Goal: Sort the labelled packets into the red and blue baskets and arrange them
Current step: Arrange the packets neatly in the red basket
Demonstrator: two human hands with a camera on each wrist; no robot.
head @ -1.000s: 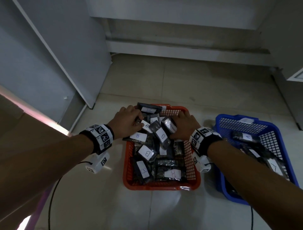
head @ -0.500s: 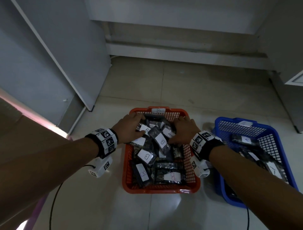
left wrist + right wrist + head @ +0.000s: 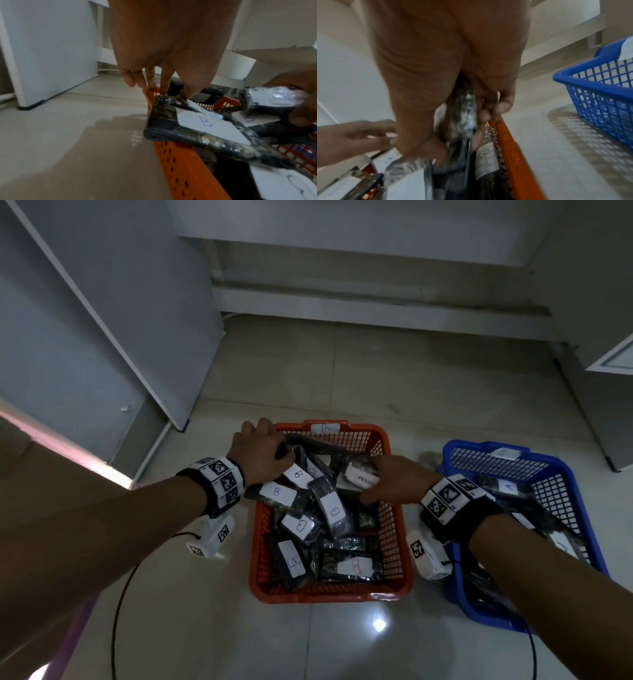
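Note:
The red basket (image 3: pixel 325 597) on the floor is heaped with dark wrapped packets that carry white B labels (image 3: pixel 276 492). My left hand (image 3: pixel 260 446) is at its far left corner and pinches the end of a long dark packet (image 3: pixel 315 444); in the left wrist view its fingers (image 3: pixel 164 81) reach down beside the basket rim (image 3: pixel 150 93). Over the basket's right side, my right hand (image 3: pixel 394 481) grips a packet with a printed white label (image 3: pixel 359 474), seen as a shiny dark packet (image 3: pixel 464 121) in the right wrist view. The blue basket (image 3: pixel 476 445) on the right holds A-labelled packets (image 3: pixel 507 486).
Both baskets stand on a pale tiled floor (image 3: pixel 342 378). A white cabinet panel (image 3: pixel 102 320) rises at the left and a low ledge (image 3: pixel 376 313) runs along the back wall. A black cable (image 3: pixel 116 611) loops across the floor at my left.
My left hand has moved to the far left corner of the red basket with a dark packet. My right hand has taken hold of a packet with a printed label.

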